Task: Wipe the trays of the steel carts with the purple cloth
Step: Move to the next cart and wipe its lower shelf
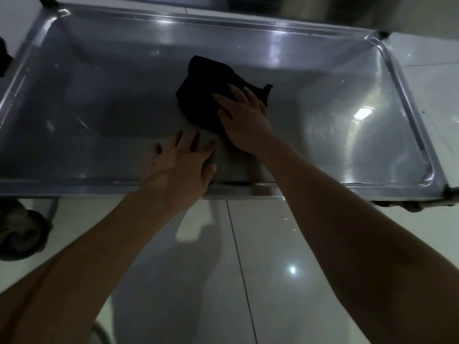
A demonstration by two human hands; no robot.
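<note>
Steel tray (pixel 360 78) of cart, wide and shallow, rim raised all round, glare patches at right end. Dark cloth (pixel 203 95), almost black in dim light, crumpled on tray floor slightly right of centre, well apart from every rim. Right hand (pixel 244 120) flat on near-right part of cloth, fingers (pixel 224 99) straight and a little spread, pressing down, nothing gripped. Left hand (pixel 182 165) just inside near rim, near-left of cloth and not touching it, fingers spread and relaxed, palm down over tray floor; touching the steel or hovering just above, impossible to tell. Both forearms bare, reaching in from near side. Glossy pale floor tiles (pixel 298 269) below near rim, one bright light spot reflected. Dark blurred castor (pixel 19 234) at near left under tray corner.
</note>
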